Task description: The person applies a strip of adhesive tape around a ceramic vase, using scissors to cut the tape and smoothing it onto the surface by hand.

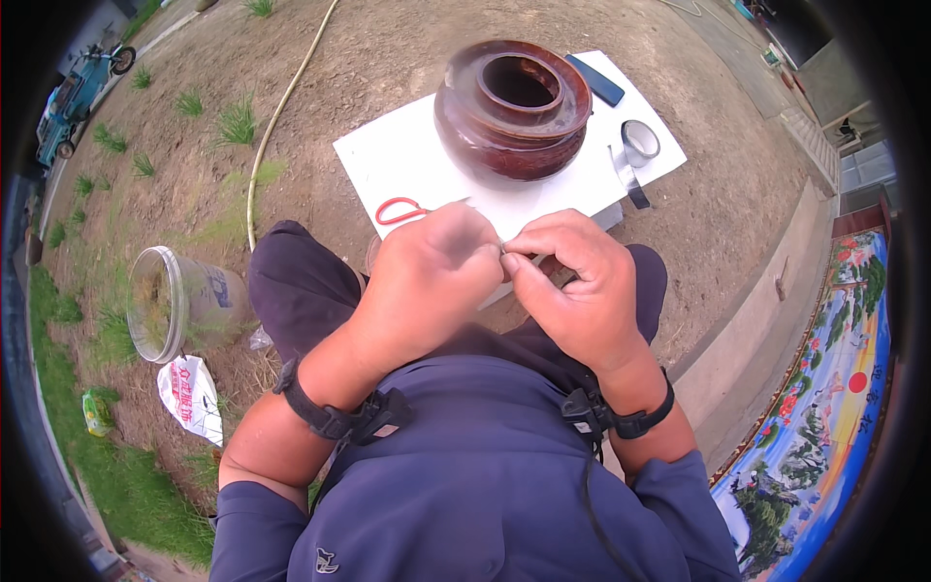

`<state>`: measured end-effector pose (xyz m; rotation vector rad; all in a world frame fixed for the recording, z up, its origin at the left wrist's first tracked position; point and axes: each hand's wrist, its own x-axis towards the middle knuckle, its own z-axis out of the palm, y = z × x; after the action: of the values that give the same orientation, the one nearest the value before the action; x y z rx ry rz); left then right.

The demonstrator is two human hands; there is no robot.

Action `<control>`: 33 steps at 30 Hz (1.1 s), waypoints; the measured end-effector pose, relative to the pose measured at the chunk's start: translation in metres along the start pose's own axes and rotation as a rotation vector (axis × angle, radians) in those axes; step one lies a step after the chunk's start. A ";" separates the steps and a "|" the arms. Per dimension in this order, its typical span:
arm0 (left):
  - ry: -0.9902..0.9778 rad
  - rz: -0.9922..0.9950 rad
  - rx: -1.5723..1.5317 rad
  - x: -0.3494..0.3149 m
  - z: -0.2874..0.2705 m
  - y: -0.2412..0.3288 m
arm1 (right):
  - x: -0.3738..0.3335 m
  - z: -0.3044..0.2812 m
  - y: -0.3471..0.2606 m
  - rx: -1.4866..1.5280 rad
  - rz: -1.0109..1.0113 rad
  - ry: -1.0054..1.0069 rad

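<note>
My left hand (pixel 432 276) and my right hand (pixel 579 281) meet fingertip to fingertip above my lap, at the near edge of a white board (pixel 393 155). Both are closed in a pinch around something tiny and pale, too small to name. Just beyond my left hand lie scissors (pixel 400 210) with red handles, their blades partly hidden. A glazed brown pot (pixel 514 112) with a wide collar around its mouth stands upright on the board. To its right is a roll of grey tape (pixel 640 144) with a loose strip hanging down. A dark blue flat case (pixel 594 80) rests behind the pot.
At my left on the soil stands a clear plastic bucket (pixel 194 301), with a white plastic bag (pixel 190 398) nearer me. A pale hose (pixel 281 107) runs across the ground. A concrete ledge (pixel 747 281) and a painted panel (pixel 824 417) are on the right. Far left is a blue vehicle (pixel 73 107).
</note>
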<state>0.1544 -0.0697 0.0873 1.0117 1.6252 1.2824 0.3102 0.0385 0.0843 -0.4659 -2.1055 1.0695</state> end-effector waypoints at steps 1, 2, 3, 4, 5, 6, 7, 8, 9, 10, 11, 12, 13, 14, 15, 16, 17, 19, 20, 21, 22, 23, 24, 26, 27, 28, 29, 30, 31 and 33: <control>0.008 0.015 0.017 0.000 0.001 0.000 | 0.000 -0.001 0.000 0.000 -0.002 0.002; 0.017 0.029 0.035 0.000 0.001 -0.001 | 0.000 -0.002 -0.001 0.034 0.025 -0.006; 0.016 0.029 0.034 0.000 0.001 -0.001 | 0.000 -0.002 0.000 0.067 0.053 -0.016; 0.014 0.025 0.023 0.000 0.001 -0.001 | 0.001 -0.002 0.000 0.067 0.054 -0.016; 0.011 0.022 0.012 0.001 0.001 -0.001 | 0.000 -0.002 0.002 0.080 0.065 -0.017; 0.011 0.022 0.012 0.000 0.001 0.000 | 0.000 -0.001 0.003 0.093 0.077 -0.018; 0.009 -0.009 0.000 0.000 0.002 0.003 | 0.000 -0.001 0.004 0.092 0.077 -0.018; 0.008 -0.039 -0.011 0.000 0.002 0.004 | -0.001 -0.001 0.004 0.088 0.077 -0.015; 0.008 -0.039 -0.011 0.000 0.002 0.003 | -0.001 -0.001 0.004 0.084 0.076 -0.012; 0.005 -0.027 0.002 0.000 0.001 0.002 | -0.002 -0.001 0.003 0.084 0.075 -0.012; 0.002 -0.014 0.015 0.000 0.000 0.001 | -0.002 0.000 0.002 0.043 0.046 -0.005; 0.001 -0.014 0.015 0.000 0.000 0.001 | -0.003 0.000 0.001 0.002 0.017 0.002; 0.000 -0.012 0.000 -0.001 0.000 0.002 | -0.003 0.000 0.001 0.002 0.017 0.003; -0.001 -0.010 -0.016 -0.001 0.000 0.003 | -0.004 0.000 0.001 -0.038 -0.036 0.009; -0.001 -0.010 -0.016 -0.001 -0.001 0.006 | -0.004 0.000 0.001 -0.077 -0.089 0.016; -0.006 -0.032 -0.032 -0.002 -0.001 0.009 | -0.003 0.000 0.001 -0.078 -0.089 0.016; -0.010 -0.053 -0.049 -0.003 -0.001 0.011 | -0.002 -0.001 0.001 -0.129 -0.133 0.012; 0.002 -0.031 -0.056 -0.002 -0.001 0.006 | -0.001 -0.001 -0.001 -0.179 -0.180 0.006; 0.012 -0.008 -0.063 -0.002 0.000 0.004 | -0.001 -0.001 -0.002 -0.217 -0.200 0.000; 0.013 -0.008 -0.064 -0.001 0.000 0.002 | -0.001 -0.001 -0.003 -0.256 -0.218 -0.006; 0.021 -0.013 -0.047 -0.001 0.001 0.001 | -0.001 -0.001 -0.003 -0.256 -0.219 -0.007; 0.030 -0.018 -0.030 -0.001 0.002 0.000 | -0.001 0.000 -0.003 -0.261 -0.225 -0.006; 0.031 -0.017 -0.031 -0.001 0.002 -0.003 | -0.001 0.001 -0.002 -0.265 -0.232 -0.003; 0.034 0.010 -0.008 -0.001 0.003 -0.006 | -0.001 0.002 -0.001 -0.265 -0.235 -0.002; 0.034 0.010 -0.009 -0.001 0.003 -0.006 | -0.002 0.003 -0.001 -0.266 -0.236 0.000; 0.040 0.017 0.004 -0.001 0.003 -0.006 | -0.002 0.003 0.000 -0.266 -0.236 -0.001; 0.046 0.024 0.016 -0.002 0.003 -0.006 | -0.003 0.004 0.000 -0.237 -0.216 0.007; 0.045 0.025 0.016 -0.002 0.003 -0.006 | -0.003 0.005 0.000 -0.208 -0.195 0.015; 0.049 0.034 0.024 -0.003 0.002 -0.006 | -0.003 0.005 0.000 -0.209 -0.194 0.016; 0.052 0.044 0.033 -0.004 0.002 -0.006 | -0.004 0.006 0.000 -0.060 -0.047 0.000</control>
<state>0.1575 -0.0735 0.0815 1.0471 1.6769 1.3251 0.3088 0.0328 0.0807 -0.4432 -2.1431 0.9817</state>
